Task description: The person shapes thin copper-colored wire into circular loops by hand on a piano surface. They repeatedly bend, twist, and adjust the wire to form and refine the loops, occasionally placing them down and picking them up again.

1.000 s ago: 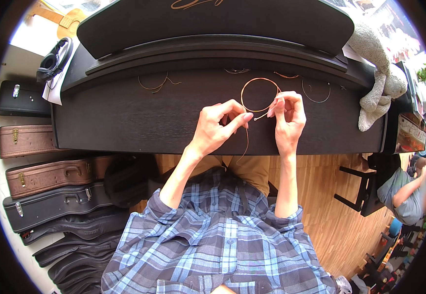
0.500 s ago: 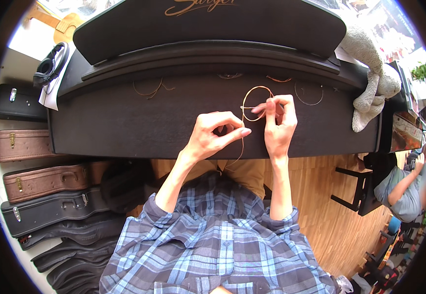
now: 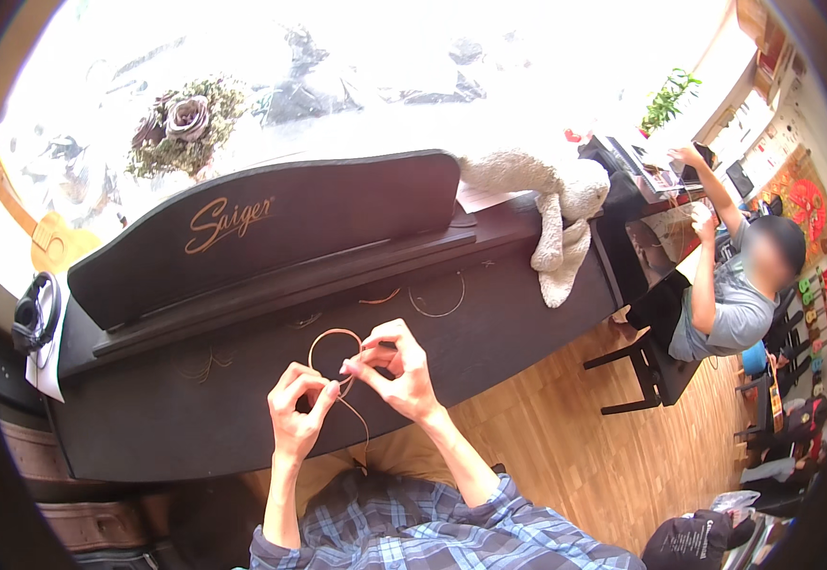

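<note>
A thin bronze-coloured guitar string [image 3: 335, 331], wound into a small loop, is held over the black lid of a piano [image 3: 185, 418]. My left hand [image 3: 298, 408] pinches the loop's lower left side between thumb and fingertips. On the loop's right side my right hand [image 3: 396, 370] has thumb and index finger closed on the same string. The two sets of fingertips almost meet, and they hide part of the wire. A loose tail curves down below my hands towards the lid's front edge.
Behind my hands lie a short orange string [image 3: 380, 296] and a thin curved string [image 3: 437, 315]. Headphones [image 3: 28, 313] rest at the left end, a plush toy [image 3: 561, 242] at the right. A person [image 3: 737, 294] sits on a black bench [image 3: 656, 375] to the right.
My view has swung up and to the right, bringing the seated person and window further in. Both hands have drawn closer together at the loop, each still pinching the string.
</note>
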Available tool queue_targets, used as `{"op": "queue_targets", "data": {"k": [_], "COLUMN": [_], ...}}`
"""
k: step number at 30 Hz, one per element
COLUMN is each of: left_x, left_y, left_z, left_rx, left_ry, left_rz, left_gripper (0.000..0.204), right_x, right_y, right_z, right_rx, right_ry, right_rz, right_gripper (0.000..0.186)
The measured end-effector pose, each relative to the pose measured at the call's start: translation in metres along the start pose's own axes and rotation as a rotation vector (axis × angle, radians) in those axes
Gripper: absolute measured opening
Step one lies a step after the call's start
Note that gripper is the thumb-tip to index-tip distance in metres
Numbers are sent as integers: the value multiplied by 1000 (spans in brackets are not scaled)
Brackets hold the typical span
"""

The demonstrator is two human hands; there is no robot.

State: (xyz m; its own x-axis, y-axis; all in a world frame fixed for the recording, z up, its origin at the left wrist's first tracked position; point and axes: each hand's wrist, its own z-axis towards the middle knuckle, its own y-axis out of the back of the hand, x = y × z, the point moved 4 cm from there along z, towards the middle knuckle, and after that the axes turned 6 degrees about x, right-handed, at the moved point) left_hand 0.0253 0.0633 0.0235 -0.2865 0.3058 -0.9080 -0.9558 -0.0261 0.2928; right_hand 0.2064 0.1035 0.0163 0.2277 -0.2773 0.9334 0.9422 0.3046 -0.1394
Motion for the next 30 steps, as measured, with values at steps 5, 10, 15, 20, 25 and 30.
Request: {"op": "queue_targets", "data": {"k": [5,10,15,20,25,30], "left_x": [10,12,16,10,1,3], "left_y": [-2,-2,0,1,0,1], "left_z": [-3,-4,-6,-3,2,-1], "left_rx": [-23,-57,-129,-145,-87,-47], "left_ry": [82,141,194,194,214,196], "left_rz": [-154,-195,-333,-335,-299,-263], "left_gripper": [13,16,18,21,20,19], "right_x": [-2,4,1,2,5,1], "right_y": [-1,-4,-1,3,3,3], "right_z": [-2,0,0,-1,3,1], "right_rx": [155,166,54,-18,-70,-128], "right_ry": [-16,58,7,-37,2,-22], "right_rz": [-123,-180,-85,-52,-26,-144], "right_gripper": [44,40,25,34,24,31]}}
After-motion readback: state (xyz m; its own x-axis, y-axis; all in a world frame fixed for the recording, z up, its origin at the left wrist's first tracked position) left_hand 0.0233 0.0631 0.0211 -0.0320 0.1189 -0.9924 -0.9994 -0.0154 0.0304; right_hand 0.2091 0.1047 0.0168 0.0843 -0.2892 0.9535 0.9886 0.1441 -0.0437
